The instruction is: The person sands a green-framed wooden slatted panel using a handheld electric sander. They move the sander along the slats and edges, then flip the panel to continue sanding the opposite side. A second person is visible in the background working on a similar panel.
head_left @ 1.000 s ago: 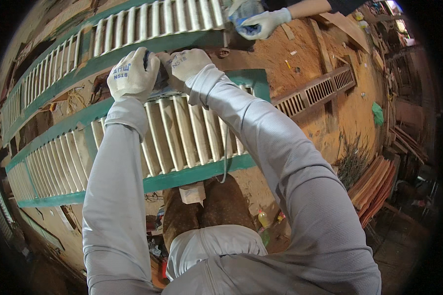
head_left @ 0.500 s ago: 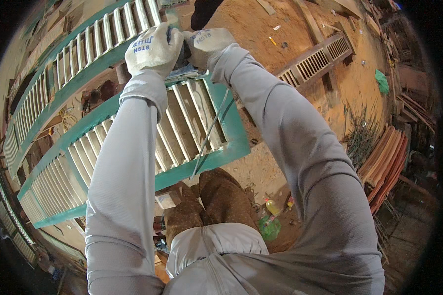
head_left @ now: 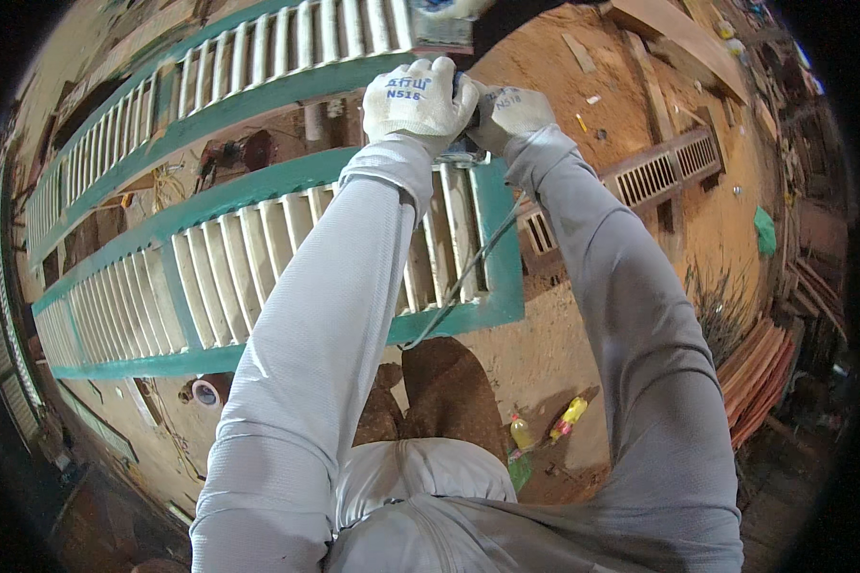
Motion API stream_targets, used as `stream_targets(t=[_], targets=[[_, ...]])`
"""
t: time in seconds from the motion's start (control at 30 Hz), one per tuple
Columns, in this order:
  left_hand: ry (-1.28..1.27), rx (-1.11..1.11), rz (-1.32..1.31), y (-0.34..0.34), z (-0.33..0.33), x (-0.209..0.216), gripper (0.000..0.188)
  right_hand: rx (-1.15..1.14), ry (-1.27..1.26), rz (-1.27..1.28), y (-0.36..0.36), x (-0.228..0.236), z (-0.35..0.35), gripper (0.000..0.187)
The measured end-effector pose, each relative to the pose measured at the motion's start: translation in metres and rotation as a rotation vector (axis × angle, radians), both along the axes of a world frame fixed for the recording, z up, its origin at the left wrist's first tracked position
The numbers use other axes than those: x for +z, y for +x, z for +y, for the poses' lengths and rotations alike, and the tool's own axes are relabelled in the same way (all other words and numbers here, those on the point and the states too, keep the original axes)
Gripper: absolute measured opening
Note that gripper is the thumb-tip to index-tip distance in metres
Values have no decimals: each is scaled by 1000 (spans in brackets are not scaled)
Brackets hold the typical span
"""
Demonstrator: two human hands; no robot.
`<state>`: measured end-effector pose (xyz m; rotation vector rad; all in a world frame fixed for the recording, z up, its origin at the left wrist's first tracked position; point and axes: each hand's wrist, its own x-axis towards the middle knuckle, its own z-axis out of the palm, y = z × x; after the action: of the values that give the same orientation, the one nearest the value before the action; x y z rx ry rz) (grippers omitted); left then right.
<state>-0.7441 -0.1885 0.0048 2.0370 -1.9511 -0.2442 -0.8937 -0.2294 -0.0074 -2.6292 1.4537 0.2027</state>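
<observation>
At the top corner of the green louvred shutter [head_left: 258, 277], the left hand [head_left: 419, 95] and right hand [head_left: 508, 113], both gloved, clamp their grip on a small power tool [head_left: 464, 153], its cable [head_left: 468, 277] trailing down.

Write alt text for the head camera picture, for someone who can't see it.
Seen from above, a person's two white-gloved hands, left hand and right hand, close together on a small tool, mostly hidden, at the end of a teal-framed shutter with white slats. A cord trails down from the tool over the slats; a second shutter lies beyond, sawdust-covered floor below.
</observation>
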Motion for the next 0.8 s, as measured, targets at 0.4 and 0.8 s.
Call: stream_targets(t=[0.4,0.8], targets=[[-7,246,-45,228,73,5,46,226,-2,23,236,-15,39,28],[-51,417,-171,445,164,-5,42,397,-100,-138,452,-3,122,30]])
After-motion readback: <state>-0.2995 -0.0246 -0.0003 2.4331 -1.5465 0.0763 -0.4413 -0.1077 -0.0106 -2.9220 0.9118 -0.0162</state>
